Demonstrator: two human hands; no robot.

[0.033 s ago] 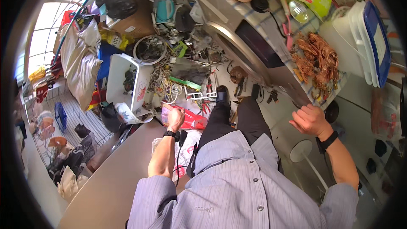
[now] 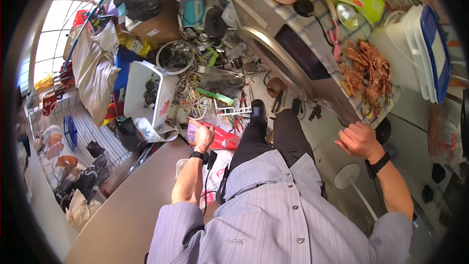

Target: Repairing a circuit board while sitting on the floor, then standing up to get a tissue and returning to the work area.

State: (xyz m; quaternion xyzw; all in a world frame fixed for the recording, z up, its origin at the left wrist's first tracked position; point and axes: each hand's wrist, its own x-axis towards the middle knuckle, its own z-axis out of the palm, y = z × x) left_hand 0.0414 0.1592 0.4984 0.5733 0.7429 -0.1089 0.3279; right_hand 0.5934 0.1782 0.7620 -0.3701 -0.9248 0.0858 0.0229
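Observation:
My left hand (image 2: 204,138) is curled into a loose fist, and nothing shows sticking out of it. It hovers above a red and pink plastic bag (image 2: 223,140) at my left leg; I cannot tell whether it touches the bag. Out to the right, my right hand (image 2: 360,140) is also loosely closed, with no object visible in its fingers. It hangs near the counter's corner, below a heap of stripped copper wire (image 2: 366,74) on a checked cloth. Both wrists wear black bands.
A front-loading washing machine (image 2: 278,61) stands ahead on the right. Tangled cables (image 2: 194,99), a white wire rack (image 2: 233,109) and loose parts cover the floor ahead. On the left stands a tipped white bin (image 2: 138,90). A white round-based stand (image 2: 346,176) is by my right leg.
The whole view has shifted very slightly to the right. Both hands keep the same pose, and nothing was picked up or let go.

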